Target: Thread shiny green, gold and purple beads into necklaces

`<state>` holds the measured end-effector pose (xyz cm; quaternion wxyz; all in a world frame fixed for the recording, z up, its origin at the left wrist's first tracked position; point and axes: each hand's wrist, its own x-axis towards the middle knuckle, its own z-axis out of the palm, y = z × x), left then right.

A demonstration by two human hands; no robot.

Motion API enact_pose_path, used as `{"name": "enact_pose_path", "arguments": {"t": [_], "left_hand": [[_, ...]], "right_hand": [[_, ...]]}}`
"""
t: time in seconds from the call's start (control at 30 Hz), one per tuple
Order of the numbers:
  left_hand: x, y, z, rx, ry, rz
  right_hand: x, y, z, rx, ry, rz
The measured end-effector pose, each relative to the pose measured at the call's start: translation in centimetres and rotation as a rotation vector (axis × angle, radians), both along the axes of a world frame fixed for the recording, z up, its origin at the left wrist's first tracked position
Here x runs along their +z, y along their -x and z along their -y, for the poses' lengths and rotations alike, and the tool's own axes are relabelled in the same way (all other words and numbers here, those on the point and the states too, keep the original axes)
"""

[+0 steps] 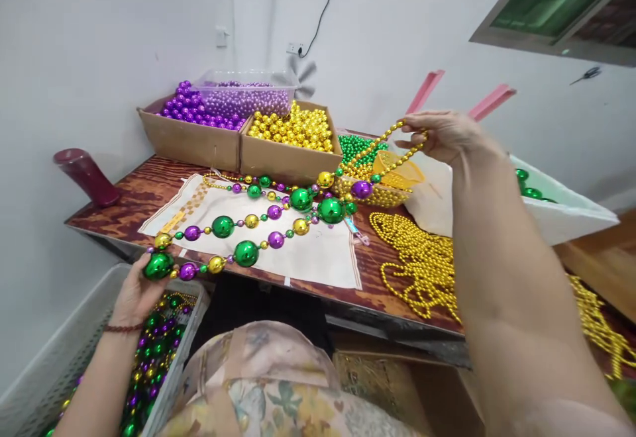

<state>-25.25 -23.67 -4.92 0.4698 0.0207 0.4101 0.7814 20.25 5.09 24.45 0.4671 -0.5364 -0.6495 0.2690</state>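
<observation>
A bead necklace of large green, purple and gold balls is stretched between my two hands above the table. My left hand is closed round its low left end, at a big green ball. At the upper right my right hand pinches the gold small-bead end of the loop. Beneath it a white cloth lies on the table, with another strand of mixed beads across its far part. Gold bead chains lie in a heap below my right forearm.
Boxes of purple balls and gold balls stand at the back, with green beads beside them. A dark red container is at the left. A crate of finished-looking strands sits low left; a white foam box is right.
</observation>
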Motion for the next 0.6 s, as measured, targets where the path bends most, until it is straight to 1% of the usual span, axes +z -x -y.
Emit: {"name": "enact_pose_path", "arguments": {"t": [0.07,0.1,0.13,0.2,0.33,0.47,0.6], "left_hand": [[0.0,0.9,0.3,0.033,0.009,-0.017],[0.0,1.3,0.5,0.044,0.009,-0.018],[0.0,1.6,0.7,0.057,0.009,-0.016],[0.0,2.2,1.0,0.076,0.018,-0.008],[0.6,2.9,1.1,0.086,0.098,0.017],[1.2,3.3,1.3,0.075,0.138,0.048],[1.0,4.3,2.0,0.060,0.228,0.027]], "right_hand": [[-1.2,-0.2,0.0,0.108,0.175,-0.209],[-1.8,-0.3,0.0,0.141,0.244,-0.293],[-2.5,-0.3,-0.1,0.159,0.281,-0.348],[-3.8,-0.2,0.0,0.177,0.310,-0.395],[-6.4,0.7,0.3,0.215,0.361,-0.508],[-9.0,1.4,0.0,0.189,0.373,-0.541],[-11.4,1.5,-0.8,0.118,0.378,-0.514]]}}
